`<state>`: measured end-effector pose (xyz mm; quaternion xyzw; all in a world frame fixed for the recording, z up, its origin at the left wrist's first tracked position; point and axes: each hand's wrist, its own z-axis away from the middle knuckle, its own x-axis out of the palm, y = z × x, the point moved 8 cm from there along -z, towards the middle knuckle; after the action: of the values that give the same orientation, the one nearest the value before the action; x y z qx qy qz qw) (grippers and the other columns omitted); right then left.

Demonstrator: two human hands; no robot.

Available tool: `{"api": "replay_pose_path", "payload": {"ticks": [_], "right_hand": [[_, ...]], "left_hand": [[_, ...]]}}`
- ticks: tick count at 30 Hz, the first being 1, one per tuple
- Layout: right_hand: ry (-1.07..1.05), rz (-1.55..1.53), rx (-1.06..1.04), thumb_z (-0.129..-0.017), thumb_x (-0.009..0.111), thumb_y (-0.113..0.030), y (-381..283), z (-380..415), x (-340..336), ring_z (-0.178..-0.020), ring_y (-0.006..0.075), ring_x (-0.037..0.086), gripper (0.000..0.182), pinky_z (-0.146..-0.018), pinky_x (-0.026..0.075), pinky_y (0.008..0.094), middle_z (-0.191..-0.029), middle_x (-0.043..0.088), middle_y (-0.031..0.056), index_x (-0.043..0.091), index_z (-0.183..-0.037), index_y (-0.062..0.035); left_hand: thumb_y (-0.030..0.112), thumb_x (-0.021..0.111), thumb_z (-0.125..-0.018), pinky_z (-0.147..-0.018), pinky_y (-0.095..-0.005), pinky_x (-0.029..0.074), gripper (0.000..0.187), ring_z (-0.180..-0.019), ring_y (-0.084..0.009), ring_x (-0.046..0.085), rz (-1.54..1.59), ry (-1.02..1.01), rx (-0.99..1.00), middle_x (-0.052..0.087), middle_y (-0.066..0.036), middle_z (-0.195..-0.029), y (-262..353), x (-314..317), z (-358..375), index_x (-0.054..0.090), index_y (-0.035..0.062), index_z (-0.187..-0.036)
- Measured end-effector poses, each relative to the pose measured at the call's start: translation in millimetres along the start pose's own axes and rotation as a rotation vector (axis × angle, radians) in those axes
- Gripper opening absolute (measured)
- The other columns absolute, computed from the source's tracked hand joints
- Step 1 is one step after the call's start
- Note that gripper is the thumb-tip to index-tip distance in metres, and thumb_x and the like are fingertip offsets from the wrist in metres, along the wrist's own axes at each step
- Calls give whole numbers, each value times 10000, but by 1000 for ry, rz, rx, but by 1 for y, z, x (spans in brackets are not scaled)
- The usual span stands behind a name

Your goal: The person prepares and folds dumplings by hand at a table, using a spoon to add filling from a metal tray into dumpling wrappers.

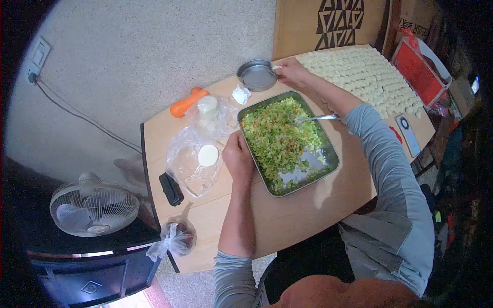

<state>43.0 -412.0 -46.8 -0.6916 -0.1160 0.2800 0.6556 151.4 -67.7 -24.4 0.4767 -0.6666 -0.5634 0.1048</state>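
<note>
A rectangular metal tray (287,193) holds finely chopped green vegetables with orange bits (280,131). A fork (321,118) rests in the mix, its handle over the tray's right rim. My left hand (239,156) is closed at the tray's left edge, with the fingertips hidden. Beyond the tray, my right hand (292,71) pinches a small white piece (277,66) beside the rim of a round metal pan (258,76). What the white piece is made of is too small to tell. A crumpled white tissue (241,94) lies near the pan.
Rows of dumplings (359,77) cover the table's far right, near a phone (407,134). Carrots (188,101), plastic bags (187,164), a white round lid (208,155), a black case (171,189) and a tied bag (177,239) are left. A fan (95,205) stands beyond the table.
</note>
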Motion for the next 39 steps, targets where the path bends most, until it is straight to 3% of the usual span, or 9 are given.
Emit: {"api": "replay_pose_path", "payload": {"ticks": [11, 14, 17, 20, 23, 26, 29, 32, 39], "right_hand": [[-125, -11, -2, -874, 691, -160, -28, 15, 28, -661, 98, 548, 174, -553, 456, 258, -769, 612, 23, 688, -946, -2], [-14, -4, -20, -876, 689, -169, -30, 4, 1, -643, 110, 539, 177, -565, 463, 269, -762, 612, 25, 687, -938, -3], [97, 88, -75, -903, 684, -218, -43, -12, -41, -728, 113, 605, 229, -650, 492, 255, -861, 667, 34, 677, -1033, -29], [216, 443, -349, -893, 691, -201, -51, -24, -69, -755, 128, 624, 246, -698, 504, 271, -896, 684, 44, 665, -1058, -20], [165, 415, -404, -831, 731, -224, -43, -20, -66, -737, 131, 632, 246, -669, 508, 322, -824, 686, 52, 690, -1014, -65], [102, 460, -380, -807, 751, -242, -36, -8, -53, -731, 141, 653, 275, -699, 507, 309, -839, 705, 58, 697, -1034, -97], [155, 527, -304, -799, 753, -240, -37, 4, -47, -758, 188, 676, 258, -741, 508, 334, -847, 713, 83, 707, -1018, -111], [228, 664, -427, -791, 754, -230, -27, -9, -46, -824, 249, 685, 240, -795, 508, 381, -861, 714, 111, 716, -1003, -126], [251, 761, -437, -801, 736, -301, -10, -25, -49, -909, 305, 671, 298, -852, 485, 427, -886, 719, 119, 729, -1051, -139]], "left_hand": [[122, 572, -945, -668, -404, 508, 162, -743, -352, 676, -12, 16, 43, 674, -226, -826, 5, -1, -1, 679, 4, -975], [117, 573, -945, -661, -407, 506, 154, -739, -353, 674, -14, 23, 62, 670, -225, -814, 4, -2, -1, 679, 8, -970], [108, 574, -944, -653, -404, 504, 144, -735, -352, 673, 0, 12, 31, 666, -223, -804, -2, 0, -1, 678, 12, -968], [99, 574, -942, -648, -398, 503, 137, -732, -348, 672, 7, 15, 20, 663, -221, -801, -4, 2, -1, 678, 14, -969], [95, 575, -940, -648, -397, 503, 133, -732, -347, 672, 14, 21, 38, 665, -218, -809, -2, 0, -1, 677, 15, -973], [92, 576, -937, -651, -398, 504, 132, -737, -349, 672, 31, 9, 19, 668, -214, -822, -2, 0, -1, 674, 18, -986], [87, 572, -936, -654, -400, 503, 139, -748, -355, 671, 10, 11, 3, 669, -211, -836, -1, 0, -1, 671, 21, -1008], [83, 567, -935, -665, -403, 503, 151, -765, -359, 671, 12, -5, 10, 671, -210, -856, -1, 0, -2, 668, 21, -1029], [84, 565, -934, -694, -399, 509, 162, -796, -354, 676, 1, -25, -12, 676, -209, -887, -3, 3, -2, 660, 13, -1045]]}}
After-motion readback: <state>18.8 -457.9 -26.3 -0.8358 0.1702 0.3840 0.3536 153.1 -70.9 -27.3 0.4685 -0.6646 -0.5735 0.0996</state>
